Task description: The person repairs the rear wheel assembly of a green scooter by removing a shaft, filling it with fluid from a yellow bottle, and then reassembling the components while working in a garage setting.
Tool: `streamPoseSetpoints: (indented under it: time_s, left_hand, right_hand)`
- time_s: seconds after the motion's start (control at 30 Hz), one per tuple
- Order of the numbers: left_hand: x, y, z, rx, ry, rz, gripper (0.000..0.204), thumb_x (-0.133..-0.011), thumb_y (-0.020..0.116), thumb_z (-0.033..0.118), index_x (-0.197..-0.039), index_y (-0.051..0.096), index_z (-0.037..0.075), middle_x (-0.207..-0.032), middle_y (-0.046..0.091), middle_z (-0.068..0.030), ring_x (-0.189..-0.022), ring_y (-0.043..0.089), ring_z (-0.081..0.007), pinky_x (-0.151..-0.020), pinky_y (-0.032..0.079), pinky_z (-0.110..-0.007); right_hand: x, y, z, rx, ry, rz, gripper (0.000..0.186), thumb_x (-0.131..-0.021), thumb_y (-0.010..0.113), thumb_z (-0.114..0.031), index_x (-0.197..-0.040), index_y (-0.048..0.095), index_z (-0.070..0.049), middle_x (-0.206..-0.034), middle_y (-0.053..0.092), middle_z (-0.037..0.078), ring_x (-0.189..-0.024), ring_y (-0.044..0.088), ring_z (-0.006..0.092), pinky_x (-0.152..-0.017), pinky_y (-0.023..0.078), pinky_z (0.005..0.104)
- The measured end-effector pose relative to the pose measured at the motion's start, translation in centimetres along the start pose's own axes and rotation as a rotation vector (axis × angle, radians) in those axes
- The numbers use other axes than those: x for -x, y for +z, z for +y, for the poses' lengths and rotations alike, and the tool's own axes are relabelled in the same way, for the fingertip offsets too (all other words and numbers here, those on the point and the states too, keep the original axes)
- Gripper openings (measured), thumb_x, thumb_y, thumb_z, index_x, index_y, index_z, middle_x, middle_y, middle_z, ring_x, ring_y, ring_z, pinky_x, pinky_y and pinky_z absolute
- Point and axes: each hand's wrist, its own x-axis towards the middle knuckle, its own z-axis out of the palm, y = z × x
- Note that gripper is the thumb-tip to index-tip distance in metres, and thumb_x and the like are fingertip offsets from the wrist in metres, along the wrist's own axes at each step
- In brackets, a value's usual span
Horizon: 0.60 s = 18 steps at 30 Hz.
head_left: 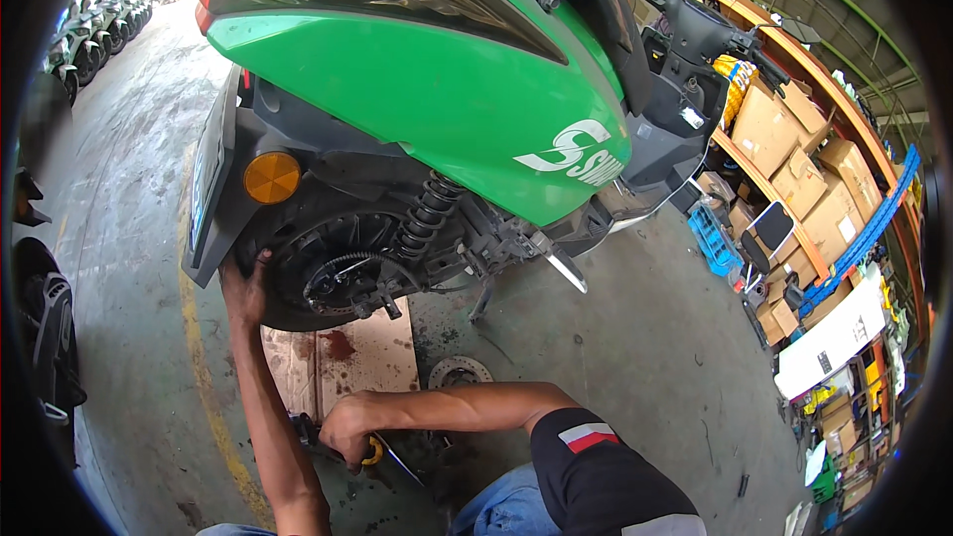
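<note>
A green scooter point(427, 109) stands before me, its rear wheel point(298, 273) at the left. Against the edge of the rear tyre rests my left hand point(245, 288), thumb on the near side and the other fingers mostly hidden behind it. Low over the floor, my right hand point(349, 429) is closed, knuckles up; its grip is hidden. Close by it are a dark object point(305, 430), a yellow-and-black piece point(373, 451) and a thin metal shaft point(402, 463). Stained cardboard point(387, 362) lies under the wheel, with a brake disc point(460, 371) beside it.
A coil-spring shock absorber point(430, 213) and the scooter's stand point(481, 300) are right of the wheel. Shelving with cardboard boxes point(794, 174) and a blue crate point(717, 238) line the right side. More scooters point(94, 35) are parked at the far left.
</note>
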Motion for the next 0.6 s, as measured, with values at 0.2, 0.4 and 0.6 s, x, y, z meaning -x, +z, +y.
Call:
streamPoseSetpoints:
  time_s: [0.2,0.4,0.6]
  left_hand:
    - [2.6,1.7,-4.8,0.465,0.035,0.115,0.086,-0.091,0.064,0.052,-0.149,0.033,-0.004,-0.151,0.038,-0.0239,-0.141,0.035,-0.0348,-0.115,0.028,-0.043]
    - [8.6,5.2,-12.8,0.683,-0.226,0.178,0.065,-0.102,0.051,0.041,-0.147,0.035,-0.003,-0.146,0.045,-0.0196,-0.134,0.043,-0.0291,-0.113,0.031,-0.04]
    - [10.2,4.7,-17.0,0.634,-1.042,-0.106,0.062,-0.093,0.055,0.044,-0.149,0.038,0.026,-0.136,0.058,-0.0065,-0.128,0.05,-0.0257,-0.096,0.037,-0.052]
  right_hand:
    - [0.1,-0.4,-0.2,-0.012,0.014,0.002,0.042,-0.08,0.073,-0.041,-0.085,0.074,0.001,-0.086,0.072,0.015,-0.08,0.067,0.0308,-0.074,0.053,0.0404]
    - [0.1,-0.7,-0.8,0.034,0.01,-0.051,0.041,-0.082,0.073,-0.04,-0.088,0.074,0.0,-0.089,0.072,0.016,-0.081,0.067,0.0303,-0.075,0.053,0.0406]
    - [0.1,-0.4,-1.6,0.057,0.002,0.0,0.039,-0.082,0.072,-0.04,-0.091,0.074,-0.001,-0.09,0.073,0.014,-0.082,0.067,0.0303,-0.074,0.053,0.0414]
